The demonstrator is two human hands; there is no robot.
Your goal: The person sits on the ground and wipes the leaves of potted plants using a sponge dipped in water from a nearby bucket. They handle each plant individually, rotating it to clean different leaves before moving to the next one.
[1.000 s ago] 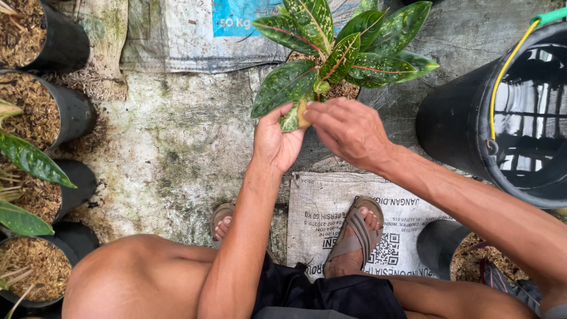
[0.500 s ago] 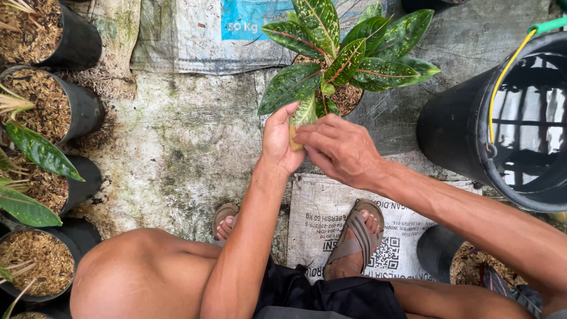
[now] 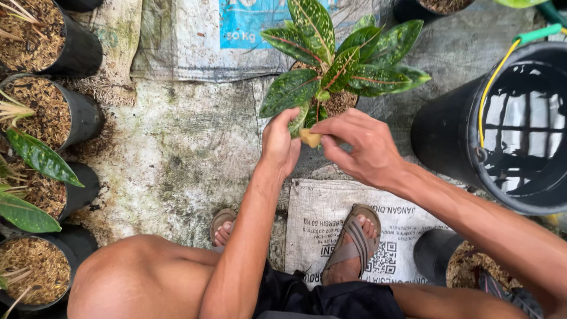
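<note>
A potted plant (image 3: 339, 65) with green leaves veined in red and speckled yellow stands on the ground in front of me. My left hand (image 3: 280, 142) cups one low leaf (image 3: 298, 121) from the left. My right hand (image 3: 360, 147) pinches a small yellow sponge-like piece (image 3: 310, 137) against that leaf. Both hands meet just below the plant's foliage, which hides its pot.
A large black bucket (image 3: 502, 124) of water with a green and yellow handle stands at the right. Several black pots (image 3: 71, 112) of brown husk line the left edge. Woven sacks (image 3: 331, 218) lie under my sandalled feet (image 3: 351, 245). Another pot (image 3: 437, 257) sits at lower right.
Both hands have shifted slightly lower on the plant, and the yellow piece now shows between my right fingers and the leaf.
</note>
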